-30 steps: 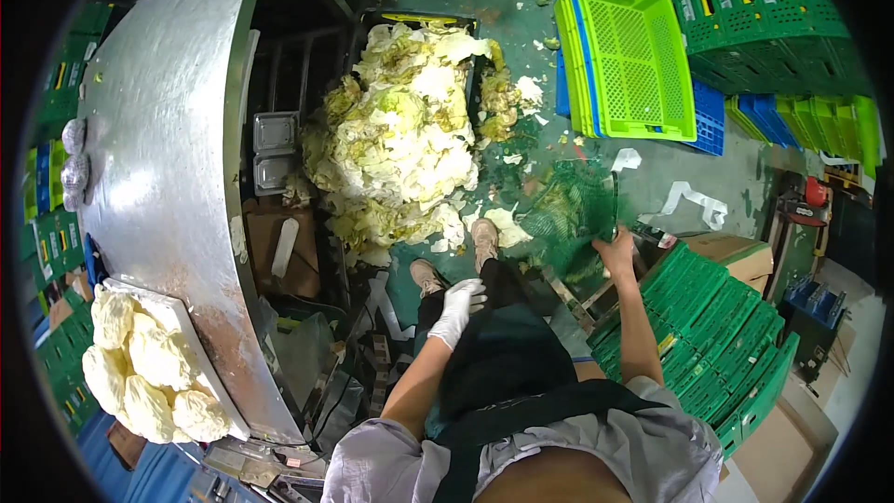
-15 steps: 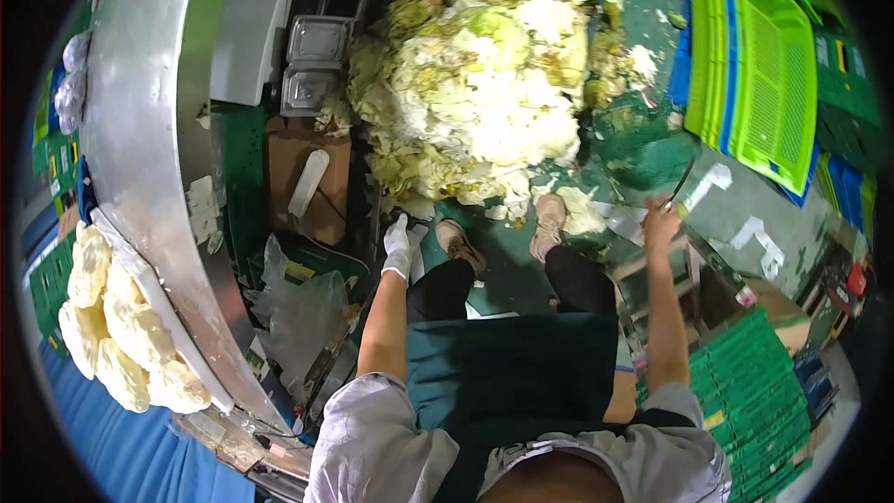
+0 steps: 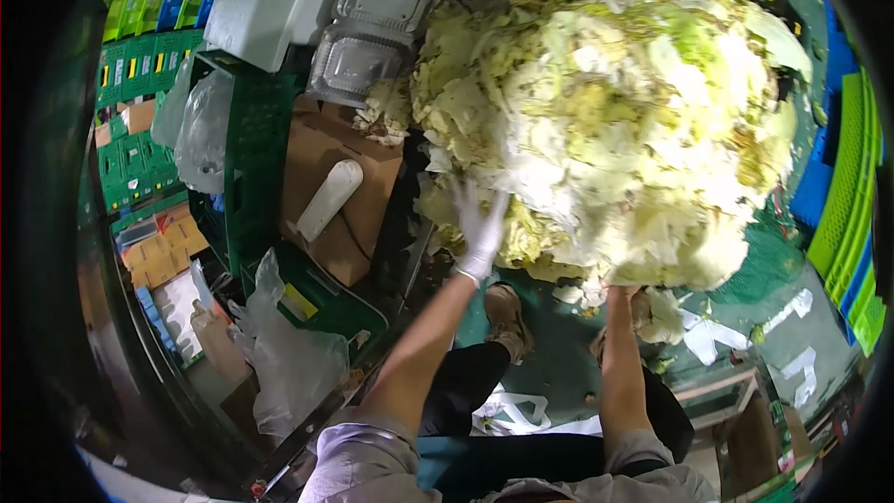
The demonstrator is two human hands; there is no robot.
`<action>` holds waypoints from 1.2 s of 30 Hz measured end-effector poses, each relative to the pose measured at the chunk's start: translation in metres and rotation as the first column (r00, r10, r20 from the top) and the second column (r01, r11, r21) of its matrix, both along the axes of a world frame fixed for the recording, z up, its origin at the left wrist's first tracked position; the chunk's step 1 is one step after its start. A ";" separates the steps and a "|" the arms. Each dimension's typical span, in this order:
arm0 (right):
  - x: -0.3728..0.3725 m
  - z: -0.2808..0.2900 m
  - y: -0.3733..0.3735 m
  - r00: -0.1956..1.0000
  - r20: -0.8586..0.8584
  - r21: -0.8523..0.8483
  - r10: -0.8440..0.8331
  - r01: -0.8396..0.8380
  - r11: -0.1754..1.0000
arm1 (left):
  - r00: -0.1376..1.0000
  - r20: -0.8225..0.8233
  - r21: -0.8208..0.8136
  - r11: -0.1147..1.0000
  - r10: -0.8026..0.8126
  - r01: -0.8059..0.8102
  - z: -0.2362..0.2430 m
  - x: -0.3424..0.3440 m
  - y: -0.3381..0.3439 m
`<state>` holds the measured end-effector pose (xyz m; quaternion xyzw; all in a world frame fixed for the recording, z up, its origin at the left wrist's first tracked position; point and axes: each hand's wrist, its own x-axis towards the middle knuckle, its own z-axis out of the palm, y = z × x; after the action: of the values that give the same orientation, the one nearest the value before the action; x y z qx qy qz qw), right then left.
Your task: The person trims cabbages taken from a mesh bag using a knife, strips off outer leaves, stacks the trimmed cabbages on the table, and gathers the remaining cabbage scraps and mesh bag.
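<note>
A large heap of pale yellow-green cabbage leaves, browned in places, fills the middle and right of the view. My left hand, in a white glove, lies against the near left side of the heap with its fingers spread and slightly blurred. Bare and lower down, my right hand is at the heap's near edge. Leaves cover its fingers, so its grip and anything in it are hidden.
Left of the heap are clear plastic trays, a brown cardboard box and a green crate. A plastic bag hangs nearby. Lime-green baskets stand at right. White strips litter the floor near my feet.
My view has shifted closer to the heap. Both hands have moved forward to the leaves. The knife that was in my right hand no longer shows.
</note>
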<state>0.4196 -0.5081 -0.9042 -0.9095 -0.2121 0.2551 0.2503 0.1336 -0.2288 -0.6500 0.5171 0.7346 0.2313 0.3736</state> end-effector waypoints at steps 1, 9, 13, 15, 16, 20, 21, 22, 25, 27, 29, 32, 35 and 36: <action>-0.030 -0.004 0.027 0.919 -0.337 0.065 -0.205 0.240 0.969 | 0.998 -0.054 -0.014 0.999 0.041 -0.042 -0.003 -0.014 -0.015; -0.113 0.038 0.058 0.233 -0.873 -0.149 -0.428 0.709 0.690 | 0.923 0.100 -0.072 0.928 0.372 -0.366 -0.109 -0.096 -0.033; -0.154 0.040 0.103 0.152 -0.921 -0.165 -0.359 0.682 0.713 | 0.888 0.194 -0.519 0.812 0.416 -0.267 -0.159 -0.161 0.012; -0.145 0.027 0.097 0.167 -0.913 -0.158 -0.373 0.699 0.698 | 0.944 0.163 -0.487 0.855 0.288 -0.177 -0.171 -0.129 0.007; -0.149 0.027 0.099 0.159 -0.917 -0.158 -0.367 0.700 0.697 | 0.961 0.144 -0.485 0.864 0.235 -0.139 -0.171 -0.128 0.005; -0.171 0.027 0.118 0.116 -0.938 -0.161 -0.327 0.689 0.707 | 0.999 0.038 -0.480 0.877 0.004 0.015 -0.167 -0.120 0.020; -0.174 0.029 0.120 0.110 -0.941 -0.163 -0.321 0.681 0.714 | 0.999 0.004 -0.467 0.883 -0.045 0.042 -0.168 -0.118 0.019; -0.180 0.032 0.121 0.096 -0.946 -0.168 -0.310 0.672 0.722 | 0.995 -0.034 -0.441 0.895 -0.096 0.071 -0.166 -0.116 0.014; -0.171 0.039 0.102 0.083 -0.947 -0.181 -0.311 0.664 0.726 | 0.984 0.004 -0.441 0.883 -0.180 0.163 -0.147 -0.081 -0.009; -0.163 0.056 0.093 0.073 -0.950 -0.183 -0.303 0.655 0.733 | 0.987 -0.009 -0.567 0.814 -0.160 0.127 -0.100 -0.047 -0.009; -0.155 0.079 0.092 0.070 -0.960 -0.167 -0.272 0.637 0.753 | 0.999 0.037 -0.449 0.893 -0.028 0.041 -0.081 -0.025 -0.023; -0.149 0.115 0.088 0.046 -0.968 -0.168 -0.247 0.610 0.774 | 0.995 0.084 -0.448 0.891 -0.045 0.078 -0.060 -0.022 -0.049; -0.134 0.162 0.086 0.040 -0.974 -0.158 -0.223 0.587 0.794 | 0.989 0.148 -0.438 0.896 -0.007 0.072 -0.024 -0.007 -0.077; -0.125 0.182 0.085 0.042 -0.977 -0.146 -0.211 0.586 0.797 | 0.986 0.163 -0.322 0.942 -0.043 0.094 -0.011 0.002 -0.080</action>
<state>0.2950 -0.4226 -0.7220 -0.5040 0.2269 0.6529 0.5179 0.1358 -0.3091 -0.6613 0.4534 0.7134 0.1316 0.5179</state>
